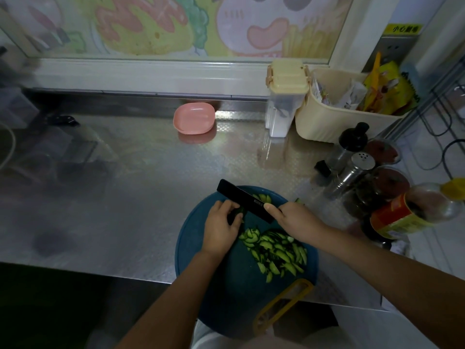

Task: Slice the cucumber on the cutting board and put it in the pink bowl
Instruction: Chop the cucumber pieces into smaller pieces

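Observation:
A round blue cutting board (pixel 201 250) lies at the counter's front edge. My left hand (pixel 221 222) pinches a short dark end of cucumber (pixel 239 213) on it. My right hand (pixel 294 220) grips the handle of a black cleaver (pixel 245 199), whose blade stands against the cucumber end, thumb pressed on the blade's side. A heap of green cucumber slices (pixel 276 250) lies on the board below the hands, and a few more slices (pixel 265 197) lie beyond the blade. The pink bowl (pixel 193 118) stands empty at the back of the steel counter.
To the right stand several spice jars and shakers (pixel 359 162), an oil bottle (pixel 407 212), a clear lidded container (pixel 284 96) and a cream basket (pixel 339 114) of packets. A yellow-handled tool (pixel 284 306) lies on the board's near edge. Dark objects sit at far left.

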`<state>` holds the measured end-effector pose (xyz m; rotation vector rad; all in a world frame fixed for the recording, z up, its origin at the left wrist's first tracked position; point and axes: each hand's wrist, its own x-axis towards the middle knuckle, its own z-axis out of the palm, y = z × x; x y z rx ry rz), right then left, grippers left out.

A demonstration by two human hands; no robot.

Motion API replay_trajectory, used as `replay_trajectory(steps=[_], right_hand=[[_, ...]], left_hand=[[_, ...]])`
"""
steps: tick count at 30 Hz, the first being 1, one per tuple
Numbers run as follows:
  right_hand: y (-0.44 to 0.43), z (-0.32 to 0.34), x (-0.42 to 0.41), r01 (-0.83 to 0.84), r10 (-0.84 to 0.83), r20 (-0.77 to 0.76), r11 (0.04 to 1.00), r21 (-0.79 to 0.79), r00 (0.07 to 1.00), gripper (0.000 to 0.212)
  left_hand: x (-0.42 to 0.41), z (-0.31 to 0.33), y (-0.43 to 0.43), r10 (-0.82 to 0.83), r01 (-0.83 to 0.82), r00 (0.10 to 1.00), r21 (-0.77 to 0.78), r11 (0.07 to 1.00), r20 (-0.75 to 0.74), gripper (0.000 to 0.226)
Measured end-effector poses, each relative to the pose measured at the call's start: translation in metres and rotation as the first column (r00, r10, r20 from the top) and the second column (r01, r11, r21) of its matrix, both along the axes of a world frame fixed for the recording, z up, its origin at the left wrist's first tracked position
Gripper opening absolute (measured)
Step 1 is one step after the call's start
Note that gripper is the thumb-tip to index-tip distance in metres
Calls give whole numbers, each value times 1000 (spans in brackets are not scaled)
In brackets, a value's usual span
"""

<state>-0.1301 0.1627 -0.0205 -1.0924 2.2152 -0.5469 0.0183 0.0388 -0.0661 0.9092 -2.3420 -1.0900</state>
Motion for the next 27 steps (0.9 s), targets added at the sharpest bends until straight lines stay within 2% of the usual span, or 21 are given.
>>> replay_trajectory(steps=[6,12,19,27], right_hand=[[-11,-11,5,-35,36,-93,999,22,995,64],[8,-8,-4,38,-39,19,999,33,999,63],[7,-6,2,63,-58,97,997,-45,994,65],[4,2,4,18,-18,-5,1000,-3,1000,62]], left_hand=[[1,0,1,-16,16,1000,3,1000,-5,13],[1,0,1,-2,2,1000,-2,1000,-11,10],[1,0,0,-15,16,1000,9,1000,-16,10],[1,-1,-1,-15,15,1000,-11,1000,-8,10]])
